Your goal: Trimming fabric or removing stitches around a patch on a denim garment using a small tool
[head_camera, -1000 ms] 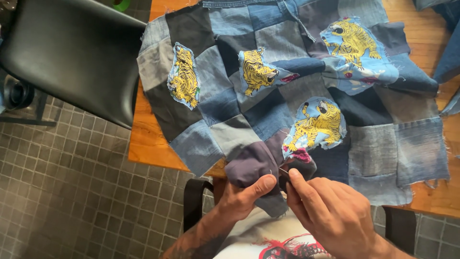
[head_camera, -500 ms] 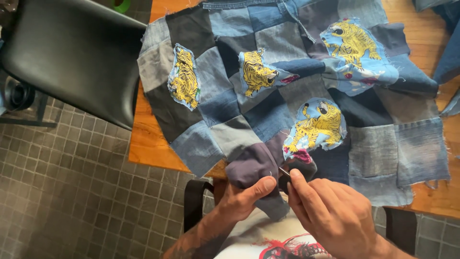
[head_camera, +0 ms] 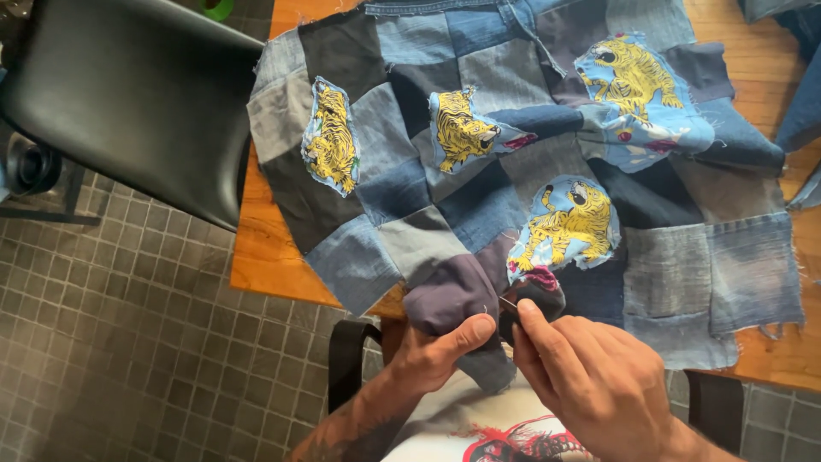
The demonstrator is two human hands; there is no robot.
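While left hand [head_camera: 432,355] grips patchwork denim [head_camera: 479,171], right hand [head_camera: 590,376] pinches a needle [head_camera: 508,302].

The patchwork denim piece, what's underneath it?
The patchwork denim piece lies on a wooden table, bare wood showing at its edges. The hanging near edge is pinched by the left hand and right hand. Anything beneath is hidden.

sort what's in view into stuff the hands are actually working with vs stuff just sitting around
In use:
- patchwork denim cloth with yellow tiger patches
- thin metal sewing needle, pinched by the right hand
- left hand, gripping the cloth's dark hem
- orange wooden table, bearing the cloth

Lying about:
- black padded chair
- loose blue denim pieces at the table's right edge
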